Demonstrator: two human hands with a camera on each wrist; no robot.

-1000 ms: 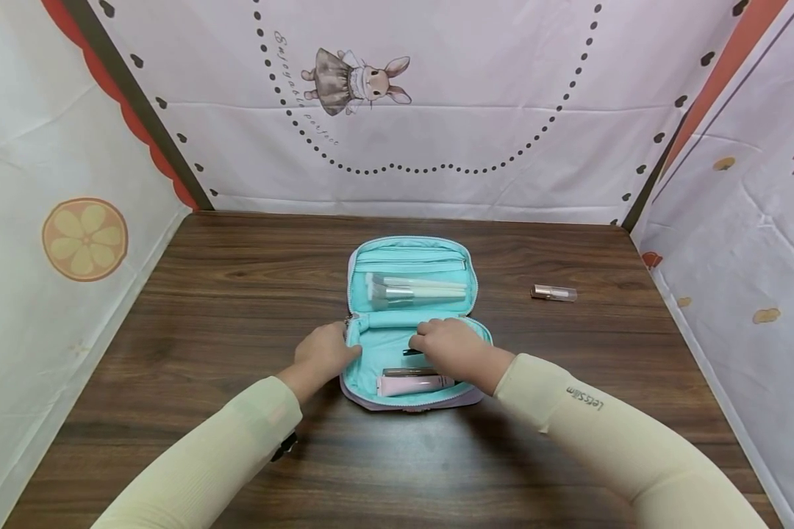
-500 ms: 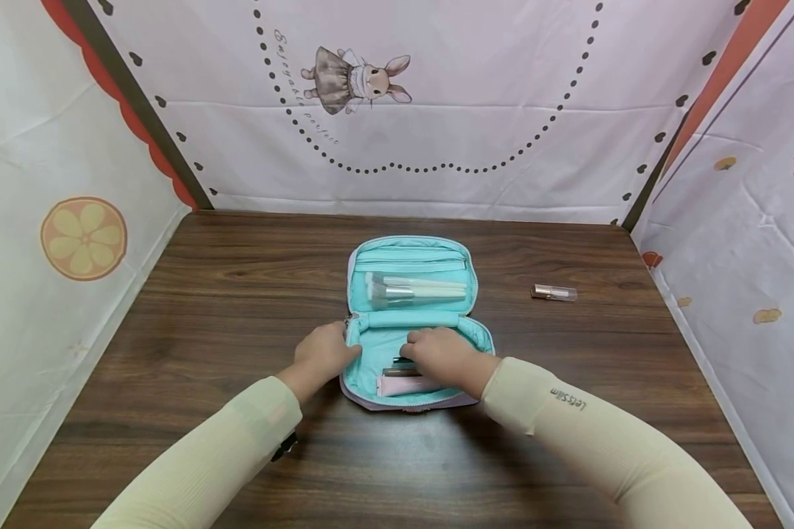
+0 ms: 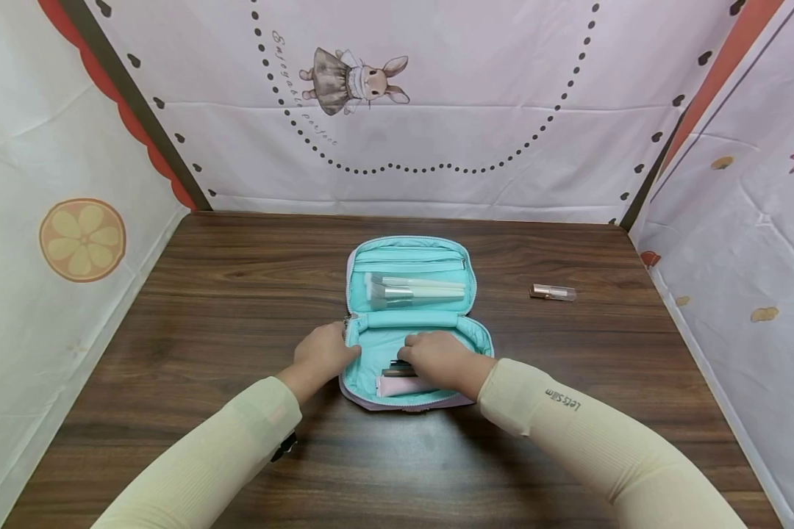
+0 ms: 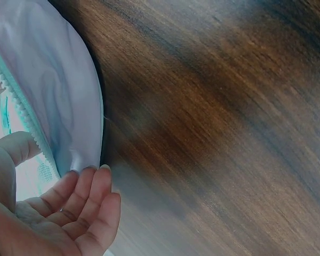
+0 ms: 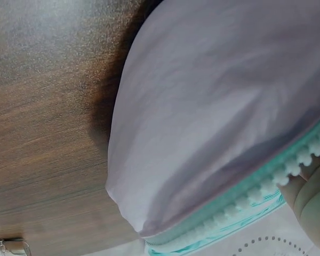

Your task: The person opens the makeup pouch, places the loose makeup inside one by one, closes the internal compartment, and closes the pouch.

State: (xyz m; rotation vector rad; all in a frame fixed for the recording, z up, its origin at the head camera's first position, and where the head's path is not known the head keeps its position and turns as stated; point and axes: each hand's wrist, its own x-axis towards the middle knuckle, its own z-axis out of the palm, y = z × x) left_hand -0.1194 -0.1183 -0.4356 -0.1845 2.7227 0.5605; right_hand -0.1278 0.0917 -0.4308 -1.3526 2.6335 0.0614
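An open cosmetic bag (image 3: 375,342) with turquoise lining and pale lilac outside lies on the table. My left hand (image 3: 323,351) pinches its left side wall, thumb inside the zip edge and fingers outside. Inside the lower half, my right hand (image 3: 440,358) curls its fingers down over a slim black stick (image 3: 399,363), whose tip shows and whose rest is hidden. Nearer the front of that half lie a thin brownish tube (image 3: 397,373) and a pink squeeze tube (image 3: 400,386), both partly covered by the right hand.
Makeup brushes (image 3: 413,292) sit in a clear pocket of the raised half. A lip gloss tube (image 3: 552,292) lies on the wooden table (image 3: 238,294) to the right. Printed cloth walls (image 3: 470,132) enclose the back and sides.
My right hand has moved slightly left and toward the front inside the bag, bringing the black stick beside the brownish tube. The left hand has kept its place.
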